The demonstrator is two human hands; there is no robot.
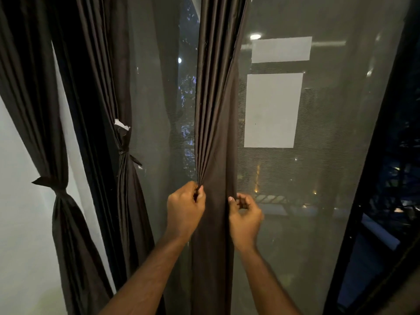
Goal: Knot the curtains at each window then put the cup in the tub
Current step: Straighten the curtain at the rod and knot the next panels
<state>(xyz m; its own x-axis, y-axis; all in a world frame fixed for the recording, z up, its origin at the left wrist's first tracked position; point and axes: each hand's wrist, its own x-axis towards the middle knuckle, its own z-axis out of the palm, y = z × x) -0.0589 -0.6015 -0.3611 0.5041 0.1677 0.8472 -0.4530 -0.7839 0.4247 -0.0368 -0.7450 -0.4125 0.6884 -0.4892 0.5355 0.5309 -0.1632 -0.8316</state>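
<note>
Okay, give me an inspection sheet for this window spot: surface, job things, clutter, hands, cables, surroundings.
Surface: nothing seen.
Job's things: middle curtain hangs unknotted; left curtain and second curtain already tied. Cup, tub: nothing seen.
Clutter: nothing seen.
Grippers: left hand pinches gathered pleats; right hand holds the curtain's right edge in its fingers.
Cables: nothing seen.
Surroundings: mesh screen, dark window frame, white wall, night lights outside.

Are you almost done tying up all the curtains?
Partly. Two dark curtains already look tied: the far-left curtain and the second curtain. Now the left hand pinches gathered pleats of the middle curtain, while the right hand grips its other edge; no knot there yet. The cup and tub are not in view.
</note>
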